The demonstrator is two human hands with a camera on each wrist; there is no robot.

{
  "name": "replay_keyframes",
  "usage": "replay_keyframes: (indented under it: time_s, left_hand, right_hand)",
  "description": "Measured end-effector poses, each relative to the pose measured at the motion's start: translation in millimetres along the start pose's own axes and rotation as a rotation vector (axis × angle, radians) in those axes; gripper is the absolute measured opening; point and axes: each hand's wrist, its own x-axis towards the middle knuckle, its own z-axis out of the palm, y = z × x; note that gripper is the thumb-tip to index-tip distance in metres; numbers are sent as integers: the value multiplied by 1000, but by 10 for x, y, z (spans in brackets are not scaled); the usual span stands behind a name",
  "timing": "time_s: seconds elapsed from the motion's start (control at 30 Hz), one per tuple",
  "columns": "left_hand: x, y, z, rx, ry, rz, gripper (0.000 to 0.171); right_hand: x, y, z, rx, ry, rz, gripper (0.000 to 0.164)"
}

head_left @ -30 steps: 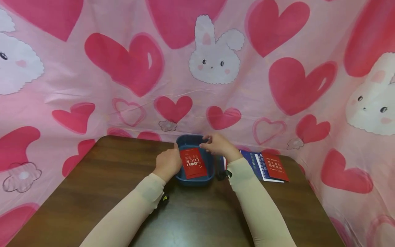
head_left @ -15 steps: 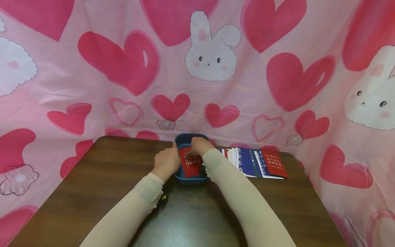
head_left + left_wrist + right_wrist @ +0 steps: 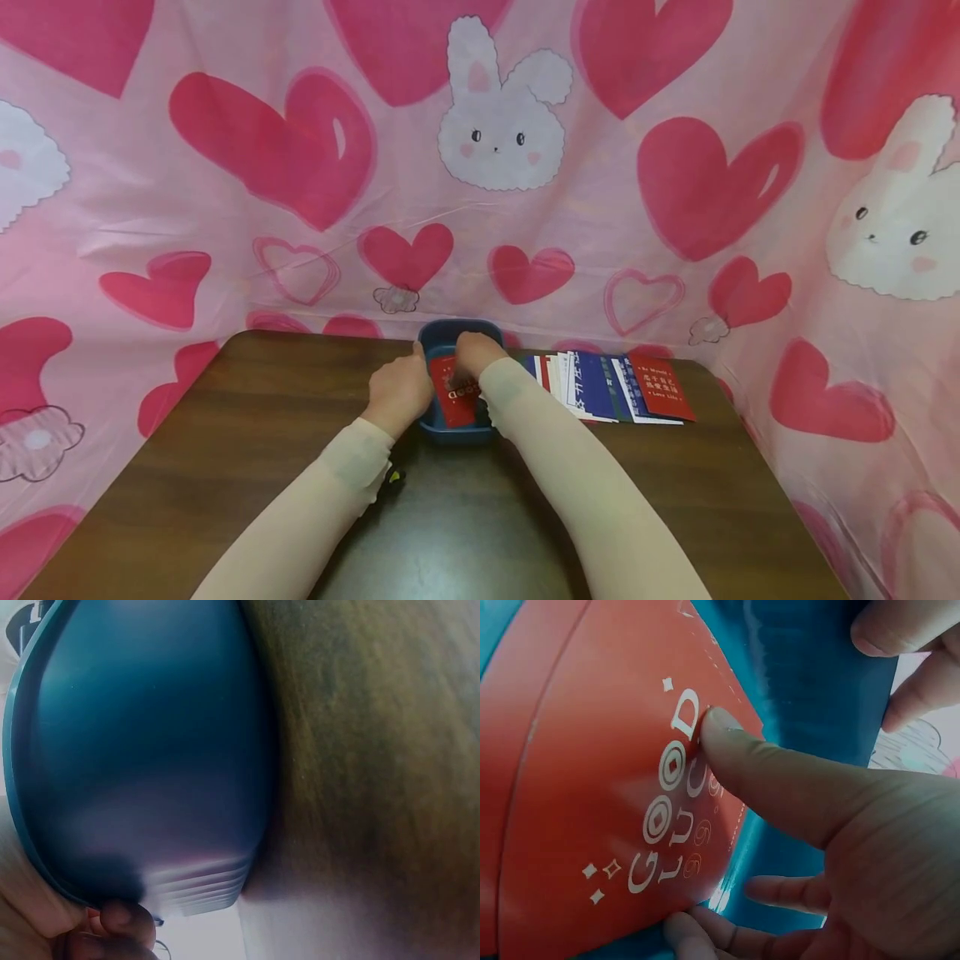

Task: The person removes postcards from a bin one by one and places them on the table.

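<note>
A blue plastic basin (image 3: 452, 436) stands at the back middle of the table, with a red envelope (image 3: 452, 407) printed "GOOD LUCK" lying in it. My left hand (image 3: 401, 390) grips the basin's left rim; in the left wrist view its curled fingers (image 3: 124, 924) show at the edge of the blue wall (image 3: 150, 742). Inside the basin, my right hand (image 3: 478, 358) pinches the envelope. The right wrist view has the thumb (image 3: 772, 769) on the envelope's printed face (image 3: 577, 772) and fingertips at its edge. My right hand covers part of the envelope in the head view.
Right of the basin, a fanned row of blue, white and red cards (image 3: 596, 387) lies on the wooden table (image 3: 225, 467). A red card (image 3: 660, 387) tops its right end. A pink cloth with hearts and rabbits (image 3: 315, 275) hangs close behind the table.
My right hand has moved left and down from the basin's right rim onto the red envelope. My left hand keeps its grip on the rim. The head view has shifted slightly.
</note>
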Motion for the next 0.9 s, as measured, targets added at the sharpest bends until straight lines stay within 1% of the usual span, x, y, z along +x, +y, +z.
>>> replay_keyframes:
  time_s: [0.1, 0.23, 0.3, 0.4, 0.47, 0.53, 0.63, 0.67, 0.77, 0.9]
  left_hand:
    - [2, 3, -18, 2, 8, -5, 73]
    - [-5, 14, -29, 1, 16, -12, 71]
    - [-4, 17, -29, 2, 14, -16, 72]
    - [2, 12, -25, -6, 2, -15, 73]
    - [8, 8, -20, -9, -6, -11, 75]
    - [13, 0, -10, -12, -10, -5, 76]
    - [15, -4, -4, -10, -9, -3, 78]
    - [13, -4, -3, -11, -10, -4, 78]
    - [9, -4, -6, -11, -13, -4, 78]
    - [5, 4, -7, -6, -11, -4, 77]
  right_hand:
    - [121, 26, 18, -19, -22, 14, 53]
    - [267, 68, 56, -51, -33, 39, 52]
    - [128, 23, 20, -44, -5, 43, 52]
    - [-50, -35, -31, -38, 22, 41, 66]
    - [-71, -39, -15, -56, 40, 23, 75]
    - [51, -12, 11, -67, 12, 27, 85]
    - [188, 17, 57, -64, -12, 35, 93]
    - [132, -13, 27, -53, -21, 42, 94]
    - [146, -2, 51, -35, -13, 62, 97]
    - [158, 8, 110, -66, 24, 89, 108]
